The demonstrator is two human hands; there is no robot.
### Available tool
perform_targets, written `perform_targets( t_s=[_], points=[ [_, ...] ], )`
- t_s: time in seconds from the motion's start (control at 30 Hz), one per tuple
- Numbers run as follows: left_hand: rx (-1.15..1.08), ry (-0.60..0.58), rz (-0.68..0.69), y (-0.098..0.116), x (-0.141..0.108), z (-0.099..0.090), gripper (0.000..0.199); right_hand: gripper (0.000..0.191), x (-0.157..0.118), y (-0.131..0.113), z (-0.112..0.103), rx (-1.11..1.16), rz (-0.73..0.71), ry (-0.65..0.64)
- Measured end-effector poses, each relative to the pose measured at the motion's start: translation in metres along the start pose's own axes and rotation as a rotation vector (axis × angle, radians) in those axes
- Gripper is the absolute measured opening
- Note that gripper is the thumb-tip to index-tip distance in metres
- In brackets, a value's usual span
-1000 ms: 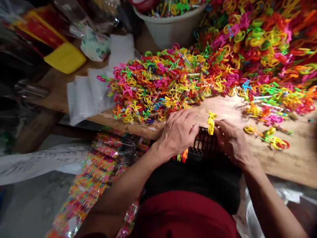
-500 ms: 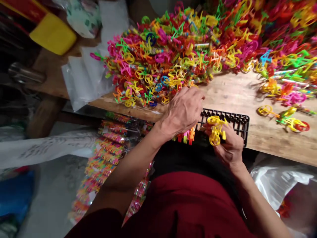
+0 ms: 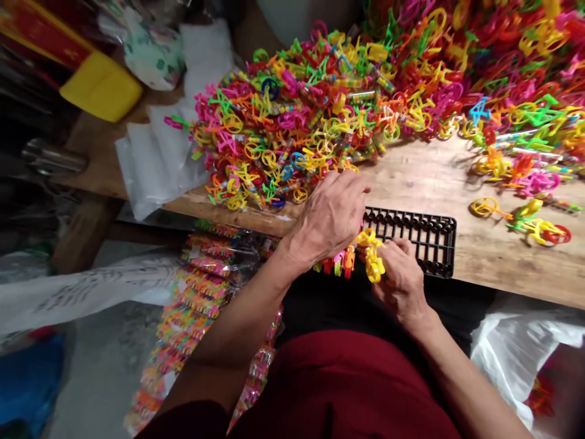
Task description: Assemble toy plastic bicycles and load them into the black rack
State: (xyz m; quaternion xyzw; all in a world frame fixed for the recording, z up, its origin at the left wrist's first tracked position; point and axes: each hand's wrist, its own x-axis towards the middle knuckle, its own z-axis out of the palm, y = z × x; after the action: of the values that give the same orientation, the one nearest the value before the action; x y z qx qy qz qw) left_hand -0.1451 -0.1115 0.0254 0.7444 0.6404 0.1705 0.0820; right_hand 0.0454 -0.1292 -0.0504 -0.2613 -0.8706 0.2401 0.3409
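Observation:
My right hand pinches a small yellow plastic toy bicycle at the near edge of a black plastic rack. Slots and round holes run along this rack, and its right part holds no toys. My left hand lies over the rack's left end, its fingers curled down; what they grip is hidden beneath the hand. Below that hand, several small toys in orange, red, pink and green stand in a row at the rack's near side.
A large heap of colourful toy bicycles covers the back of the wooden table. Loose toys lie at the right. Clear plastic bags rest at the left. Packed toys hang below the table edge; a white bag is lower right.
My right hand has moved left with the yellow toy bicycle, closer to my left hand and the row of toys. My left hand stays over the rack's left end. The view has shifted slightly.

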Motion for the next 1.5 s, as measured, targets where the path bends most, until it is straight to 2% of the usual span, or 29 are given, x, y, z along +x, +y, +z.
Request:
perform_targets(
  t_s=[0.1,0.2,0.3,0.43,0.47,0.53,0.6,0.7,0.9,1.07,1.13,1.2,1.3,1.37,1.43,1.5],
  points=[
    [-0.021,0.020,-0.013,-0.003,-0.001,0.001,0.034,0.046,-0.002,-0.002,0.006,0.014,0.006,-0.001],
    [-0.039,0.089,0.007,-0.004,-0.004,-0.002,0.034,0.044,-0.003,-0.003,0.010,0.059,0.009,0.036],
    [-0.005,0.135,0.142,0.002,-0.008,-0.012,0.034,0.042,-0.003,-0.003,0.012,0.081,-0.004,0.061],
    [-0.032,-0.083,0.414,0.009,-0.015,-0.022,0.028,0.038,-0.006,0.000,0.017,0.095,-0.014,0.115],
    [-0.049,-0.109,0.452,0.008,-0.017,-0.022,0.026,0.037,-0.006,0.000,0.019,0.094,-0.018,0.132],
    [-0.074,-0.067,0.500,0.003,-0.019,-0.019,0.019,0.039,-0.007,0.000,0.021,0.076,-0.019,0.152],
    [-0.088,0.007,0.509,-0.005,-0.021,-0.014,0.017,0.039,-0.007,-0.001,0.021,0.054,-0.013,0.141],
    [-0.099,0.045,0.489,-0.012,-0.019,-0.010,0.015,0.036,-0.003,-0.005,0.018,0.033,0.007,0.086],
    [-0.062,-0.046,0.426,-0.009,-0.013,-0.008,0.010,0.024,0.003,-0.007,0.018,-0.106,0.027,0.029],
    [-0.014,-0.071,0.415,-0.006,-0.012,-0.010,0.021,0.021,0.003,-0.009,0.028,-0.118,0.003,0.100],
    [-0.007,-0.072,0.412,-0.004,-0.013,-0.011,0.021,0.022,0.001,-0.011,0.022,-0.083,0.015,0.093],
    [-0.031,-0.051,0.416,-0.003,-0.013,-0.013,0.022,0.020,0.003,-0.009,0.005,-0.017,0.020,0.043],
    [-0.067,-0.012,0.418,-0.002,-0.014,-0.014,0.022,0.027,0.023,0.008,-0.027,0.012,0.035,-0.035],
    [-0.083,-0.004,0.406,-0.002,-0.014,-0.014,0.020,0.025,0.052,0.028,-0.039,-0.052,0.045,-0.009],
    [-0.096,-0.004,0.391,-0.002,-0.015,-0.014,0.015,0.020,0.088,0.051,-0.036,-0.133,0.005,0.030],
    [-0.103,-0.007,0.380,-0.002,-0.015,-0.015,0.013,0.021,0.121,0.069,-0.019,-0.229,0.001,-0.053]
  ],
)
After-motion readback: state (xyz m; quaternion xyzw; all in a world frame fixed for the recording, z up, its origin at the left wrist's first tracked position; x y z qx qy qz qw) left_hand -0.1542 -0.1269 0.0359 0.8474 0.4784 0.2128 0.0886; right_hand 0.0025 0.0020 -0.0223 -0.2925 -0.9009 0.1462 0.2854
